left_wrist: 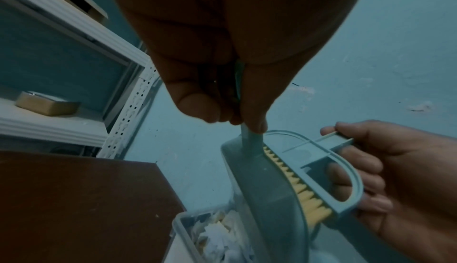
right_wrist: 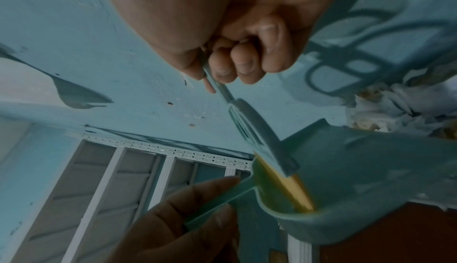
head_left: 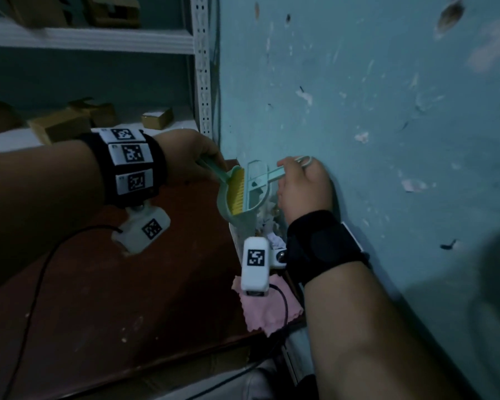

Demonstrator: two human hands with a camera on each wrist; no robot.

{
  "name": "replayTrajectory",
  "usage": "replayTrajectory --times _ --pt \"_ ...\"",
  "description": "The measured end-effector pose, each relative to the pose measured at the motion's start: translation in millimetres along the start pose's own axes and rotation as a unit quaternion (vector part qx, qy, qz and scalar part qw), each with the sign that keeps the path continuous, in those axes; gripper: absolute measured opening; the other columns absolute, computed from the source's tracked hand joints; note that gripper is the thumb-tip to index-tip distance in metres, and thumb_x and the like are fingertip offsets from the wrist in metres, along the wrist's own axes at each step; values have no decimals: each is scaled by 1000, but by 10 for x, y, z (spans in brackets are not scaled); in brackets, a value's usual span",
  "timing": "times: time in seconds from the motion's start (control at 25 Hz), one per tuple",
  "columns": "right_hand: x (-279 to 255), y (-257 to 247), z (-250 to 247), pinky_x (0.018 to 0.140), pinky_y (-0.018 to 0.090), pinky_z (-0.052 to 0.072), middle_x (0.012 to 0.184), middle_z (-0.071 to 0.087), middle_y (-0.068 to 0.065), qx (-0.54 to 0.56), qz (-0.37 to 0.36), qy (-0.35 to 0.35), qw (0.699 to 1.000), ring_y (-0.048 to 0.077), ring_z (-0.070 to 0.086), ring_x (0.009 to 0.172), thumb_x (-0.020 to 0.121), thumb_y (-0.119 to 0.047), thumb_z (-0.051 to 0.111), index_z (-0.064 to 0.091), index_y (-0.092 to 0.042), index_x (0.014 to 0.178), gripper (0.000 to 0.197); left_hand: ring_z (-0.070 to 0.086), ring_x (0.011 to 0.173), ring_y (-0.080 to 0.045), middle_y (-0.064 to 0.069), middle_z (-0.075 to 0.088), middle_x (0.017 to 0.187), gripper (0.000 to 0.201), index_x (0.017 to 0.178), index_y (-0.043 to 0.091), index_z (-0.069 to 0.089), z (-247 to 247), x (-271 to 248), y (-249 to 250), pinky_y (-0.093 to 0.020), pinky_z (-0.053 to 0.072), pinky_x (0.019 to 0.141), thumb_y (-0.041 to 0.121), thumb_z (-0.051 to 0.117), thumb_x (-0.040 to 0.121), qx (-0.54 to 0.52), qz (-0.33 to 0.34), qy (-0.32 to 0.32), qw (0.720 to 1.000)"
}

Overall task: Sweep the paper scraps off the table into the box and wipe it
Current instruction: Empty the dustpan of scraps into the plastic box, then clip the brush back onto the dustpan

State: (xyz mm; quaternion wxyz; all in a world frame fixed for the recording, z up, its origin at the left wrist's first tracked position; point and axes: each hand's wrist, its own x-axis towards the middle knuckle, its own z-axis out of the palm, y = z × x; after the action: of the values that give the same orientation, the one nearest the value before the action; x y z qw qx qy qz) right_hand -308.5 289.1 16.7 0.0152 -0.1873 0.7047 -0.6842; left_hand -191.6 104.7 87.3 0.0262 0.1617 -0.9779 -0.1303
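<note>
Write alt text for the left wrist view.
The left hand grips the handle of a teal dustpan, tilted over a clear box of paper scraps. The right hand holds a yellow-bristled brush inside the pan, beside the brown table.

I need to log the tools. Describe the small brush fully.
The brush looks like pale green plastic, with a flat D-shaped openwork head, a straight ribbed handle and short yellow bristles. The right hand grips its handle. Its bristles rest inside the tilted green dustpan, which the left hand holds by its handle over the box of paper scraps.
</note>
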Motion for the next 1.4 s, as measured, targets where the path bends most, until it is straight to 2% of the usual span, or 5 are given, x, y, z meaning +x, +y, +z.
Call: replayTrajectory --times 0.2,0.44,0.88,1.12,1.4 --pt "-86 -61 -159 61 32 30 81 60 3 -215 -77 1 974 28 55 74 106 -29 52 59 -13 92 23 68 96 -11 13 70 103 32 121 31 73 -21 18 -66 -35 57 93 29 78 89 1 -8 -13 1000" --pt "-167 -184 -117 52 21 39 74 60 -9 -170 -94 -6 981 9 57 65 107 -31 52 61 -17 96 20 68 96 -10 13 73 106 30 118 35 73 -47 -44 -116 -37 57 94 31 79 89 2 -11 -8 1000" --pt "-292 -262 -190 62 30 44 80 67 -2 -293 -137 -6 946 24 65 75 109 -39 43 61 -19 111 27 67 70 -4 15 71 81 22 107 42 73 -107 -614 -360 -20 48 62 29 77 91 -74 -83 95 989" --pt "-541 -387 -50 49 5 38 67 58 -13 -170 -141 -33 975 -4 56 54 109 -34 51 60 -21 99 18 72 75 -24 -4 76 88 23 112 36 74 202 -1476 -872 -34 58 72 23 75 93 -246 -208 217 922" --pt "-937 -193 531 50 28 46 55 57 -1 -15 -51 -173 983 14 53 49 106 -25 56 66 -15 93 19 66 68 -22 -21 76 96 17 103 40 77 508 -2662 -1633 -29 58 67 25 72 95 -341 -320 293 834"
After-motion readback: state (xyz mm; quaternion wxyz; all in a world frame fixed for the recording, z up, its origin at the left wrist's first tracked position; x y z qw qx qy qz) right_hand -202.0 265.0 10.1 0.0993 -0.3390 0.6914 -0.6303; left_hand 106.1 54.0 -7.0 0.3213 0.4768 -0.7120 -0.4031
